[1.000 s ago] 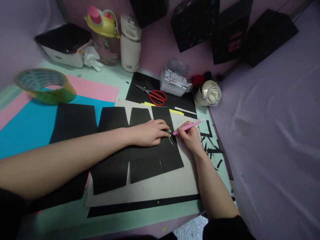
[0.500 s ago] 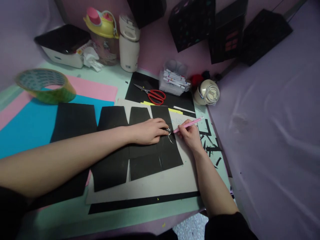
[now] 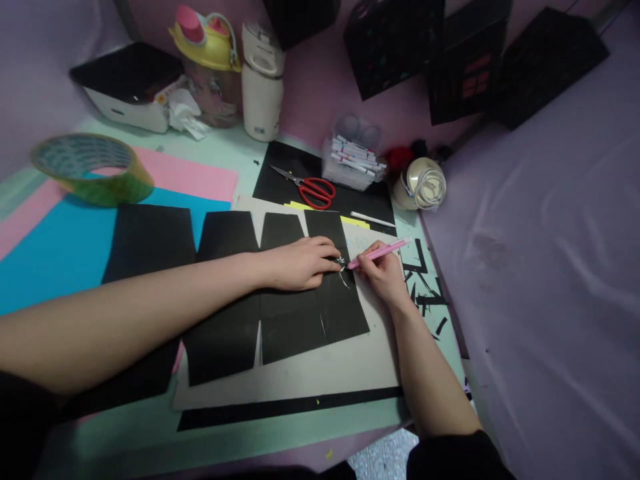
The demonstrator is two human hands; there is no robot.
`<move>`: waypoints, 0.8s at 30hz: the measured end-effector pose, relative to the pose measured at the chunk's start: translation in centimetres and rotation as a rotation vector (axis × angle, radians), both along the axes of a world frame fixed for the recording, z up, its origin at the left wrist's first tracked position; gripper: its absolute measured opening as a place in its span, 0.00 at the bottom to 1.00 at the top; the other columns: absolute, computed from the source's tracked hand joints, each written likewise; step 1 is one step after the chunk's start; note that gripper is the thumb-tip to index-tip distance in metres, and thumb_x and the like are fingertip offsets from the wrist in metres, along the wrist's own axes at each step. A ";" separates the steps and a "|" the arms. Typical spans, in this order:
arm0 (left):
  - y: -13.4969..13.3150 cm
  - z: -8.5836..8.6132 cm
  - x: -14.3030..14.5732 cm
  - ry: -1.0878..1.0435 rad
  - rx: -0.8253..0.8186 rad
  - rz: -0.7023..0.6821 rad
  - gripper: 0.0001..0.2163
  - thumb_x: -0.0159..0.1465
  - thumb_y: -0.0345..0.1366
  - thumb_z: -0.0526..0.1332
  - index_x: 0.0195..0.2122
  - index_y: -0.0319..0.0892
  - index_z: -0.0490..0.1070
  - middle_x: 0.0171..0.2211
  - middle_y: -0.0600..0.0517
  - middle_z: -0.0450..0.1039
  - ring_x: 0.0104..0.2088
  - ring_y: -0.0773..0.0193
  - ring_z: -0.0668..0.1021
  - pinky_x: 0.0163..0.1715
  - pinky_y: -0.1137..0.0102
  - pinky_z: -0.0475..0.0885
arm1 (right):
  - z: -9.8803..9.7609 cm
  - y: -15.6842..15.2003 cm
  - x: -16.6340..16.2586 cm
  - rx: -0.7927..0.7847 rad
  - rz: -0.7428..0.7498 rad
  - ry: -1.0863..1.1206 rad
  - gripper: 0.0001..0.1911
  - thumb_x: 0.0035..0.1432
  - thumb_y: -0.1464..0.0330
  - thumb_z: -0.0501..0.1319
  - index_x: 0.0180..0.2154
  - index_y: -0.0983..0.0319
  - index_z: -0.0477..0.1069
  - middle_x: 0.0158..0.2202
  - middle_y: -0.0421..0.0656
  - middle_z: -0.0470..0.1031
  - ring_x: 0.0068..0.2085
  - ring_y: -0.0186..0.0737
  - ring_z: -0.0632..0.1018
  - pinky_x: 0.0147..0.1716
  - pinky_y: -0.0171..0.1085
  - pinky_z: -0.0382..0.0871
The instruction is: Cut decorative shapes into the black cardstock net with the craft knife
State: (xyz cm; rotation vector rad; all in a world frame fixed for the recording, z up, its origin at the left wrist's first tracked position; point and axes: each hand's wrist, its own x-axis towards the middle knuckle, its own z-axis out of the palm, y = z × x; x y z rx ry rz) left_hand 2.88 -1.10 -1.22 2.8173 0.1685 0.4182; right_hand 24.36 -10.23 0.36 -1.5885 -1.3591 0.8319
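Note:
My left hand [image 3: 301, 264] lies flat, fingers outstretched, on a black paper cut-out [image 3: 293, 327] with wide panels joined side by side. Between my right thumb and fingers is a slim pink pen-like tool [image 3: 383, 252]; my right hand [image 3: 386, 277] is closed round it. Its tip points down-left at the paper's right panel, close to my left fingertips. Small white marks or cuts [image 3: 341, 262] and a thin curved line show there. I cannot tell whether the tip touches the paper. Beneath the paper lies a pale board [image 3: 380, 347].
Red-handled scissors [image 3: 317, 192], a white pen [image 3: 373, 219] and a box of markers [image 3: 353, 163] are behind. Tape [image 3: 115, 183] stands on blue paper [image 3: 55, 267] at left. Black scraps [image 3: 433, 300] lie right. Bottles [image 3: 263, 87] line the back; black paper lanterns [image 3: 395, 47] hang above.
The view has shifted slightly. My left hand stays pressed on the black paper, and the pink tool's tip remains near the white marks with hardly any movement.

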 end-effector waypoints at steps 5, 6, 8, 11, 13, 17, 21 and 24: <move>-0.1 0.1 -0.1 0.002 -0.007 0.002 0.19 0.63 0.29 0.55 0.55 0.41 0.71 0.57 0.44 0.68 0.58 0.50 0.65 0.56 0.57 0.64 | -0.1 -0.1 -0.1 0.028 -0.004 -0.001 0.11 0.57 0.63 0.63 0.28 0.59 0.63 0.20 0.36 0.71 0.22 0.33 0.70 0.24 0.34 0.62; -0.1 0.1 -0.1 0.000 -0.008 0.001 0.19 0.63 0.29 0.55 0.55 0.41 0.72 0.57 0.44 0.68 0.58 0.50 0.65 0.56 0.57 0.64 | -0.1 -0.2 -0.1 0.035 -0.008 -0.001 0.11 0.57 0.63 0.63 0.28 0.59 0.63 0.20 0.36 0.70 0.22 0.34 0.70 0.24 0.34 0.63; -0.1 0.1 -0.1 -0.005 -0.007 0.000 0.18 0.63 0.29 0.55 0.55 0.41 0.72 0.57 0.44 0.68 0.58 0.50 0.65 0.56 0.57 0.64 | -0.1 -0.3 -0.2 0.048 -0.021 -0.003 0.11 0.57 0.63 0.62 0.28 0.59 0.63 0.20 0.36 0.70 0.22 0.34 0.70 0.24 0.34 0.62; -0.1 0.1 0.0 -0.005 -0.005 0.002 0.18 0.63 0.29 0.56 0.55 0.41 0.72 0.57 0.44 0.68 0.58 0.50 0.66 0.56 0.58 0.64 | -0.2 -0.4 -0.2 0.046 -0.047 -0.012 0.11 0.57 0.62 0.62 0.28 0.59 0.64 0.19 0.36 0.69 0.21 0.34 0.69 0.22 0.33 0.61; -0.1 0.0 -0.1 -0.001 0.001 0.005 0.18 0.63 0.29 0.56 0.55 0.41 0.72 0.57 0.44 0.68 0.58 0.50 0.66 0.56 0.58 0.64 | -0.2 -0.4 -0.1 0.031 -0.044 -0.018 0.11 0.57 0.62 0.62 0.28 0.59 0.63 0.19 0.36 0.70 0.20 0.34 0.69 0.21 0.33 0.59; -0.1 0.0 -0.1 0.001 0.011 0.005 0.19 0.64 0.30 0.55 0.55 0.41 0.71 0.57 0.44 0.68 0.58 0.50 0.66 0.56 0.58 0.65 | -0.2 -0.4 -0.1 0.027 -0.024 -0.035 0.11 0.57 0.63 0.63 0.28 0.59 0.63 0.20 0.36 0.70 0.21 0.33 0.69 0.22 0.33 0.59; 0.0 0.0 -0.2 0.007 0.008 0.008 0.18 0.64 0.30 0.55 0.55 0.41 0.71 0.57 0.45 0.68 0.58 0.50 0.65 0.56 0.58 0.64 | -0.2 -0.4 -0.1 0.026 -0.026 -0.025 0.10 0.57 0.63 0.63 0.28 0.59 0.63 0.20 0.35 0.69 0.21 0.34 0.69 0.23 0.33 0.60; 0.0 0.0 -0.2 0.011 -0.001 0.006 0.18 0.64 0.30 0.55 0.55 0.41 0.71 0.57 0.45 0.68 0.59 0.50 0.65 0.57 0.58 0.64 | -0.2 -0.4 -0.1 0.024 -0.026 -0.019 0.10 0.57 0.64 0.63 0.28 0.59 0.63 0.19 0.35 0.69 0.21 0.34 0.69 0.23 0.33 0.60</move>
